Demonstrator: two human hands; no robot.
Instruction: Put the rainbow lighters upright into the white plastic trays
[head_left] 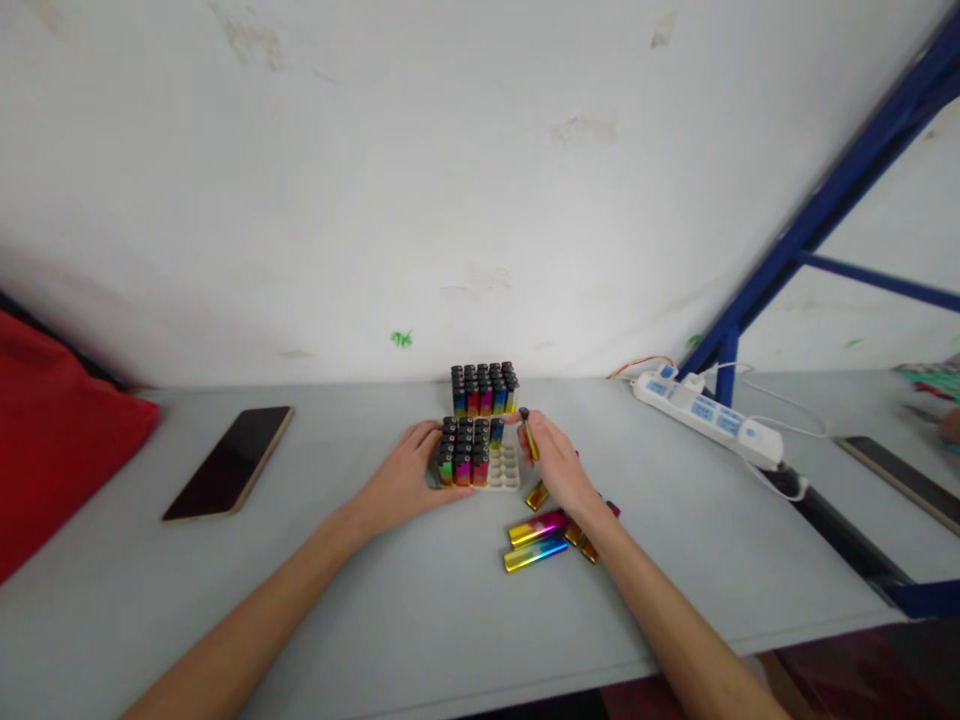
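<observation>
A white tray (507, 481) with round holes stands in the middle of the table. Upright lighters (463, 468) with black tops and shiny coloured bodies fill its left part, and one blue lighter (496, 434) stands in the back row to their right. Bare holes show at the front right. My left hand (405, 470) is closed around the tray's left end, thumb along the front edge. Between the fingers of my right hand (556, 455) is a gold lighter (529, 438), tilted, just right of the tray. Several loose lighters (536, 553) lie below that hand, partly hidden by my forearm.
Behind the tray, another block of upright lighters (484, 392) stands near the wall. A phone (229, 465) lies to the left, beside a red cloth (60, 440). To the right are a white power strip (709, 415) with cables and a blue metal frame (787, 240).
</observation>
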